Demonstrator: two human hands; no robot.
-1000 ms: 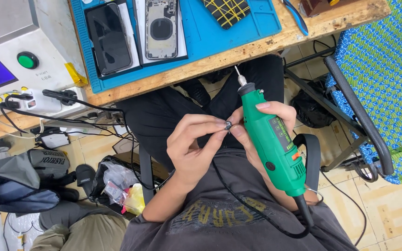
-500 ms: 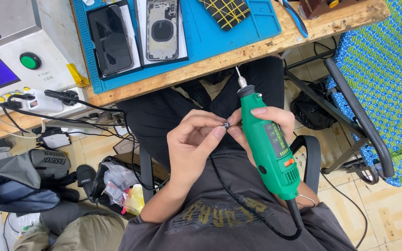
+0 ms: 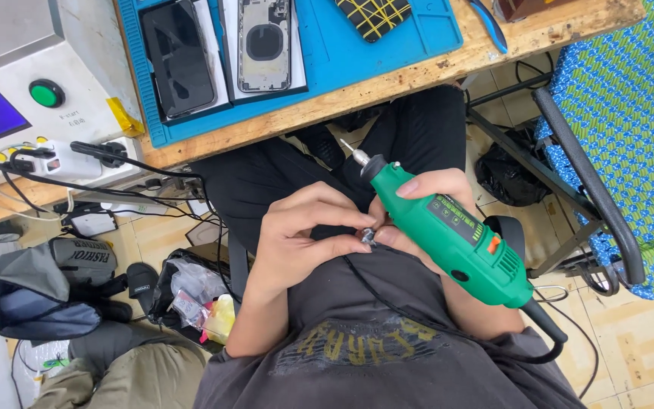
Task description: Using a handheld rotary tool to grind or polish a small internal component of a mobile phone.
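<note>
My right hand [image 3: 425,198] grips a green corded rotary tool [image 3: 452,233] over my lap, its thin metal bit [image 3: 351,151] pointing up and left toward the bench. My left hand [image 3: 304,235] pinches a small dark metal part [image 3: 369,237] between thumb and fingertips, right against the fingers of my right hand. The tool's black cord [image 3: 550,333] runs off to the lower right. I sit with dark trousers and a grey shirt below the hands.
A wooden bench [image 3: 418,72] carries a blue mat [image 3: 387,38] with a dark phone [image 3: 179,57], a phone back housing [image 3: 265,42] and a black-and-yellow item [image 3: 372,14]. A white machine with a green button [image 3: 47,93] stands left. A woven blue-green chair [image 3: 622,129] is right; bags lie on the floor.
The rotary tool has tilted further, its bit swinging left and its body lying flatter. My left hand keeps its pinch on the small part.
</note>
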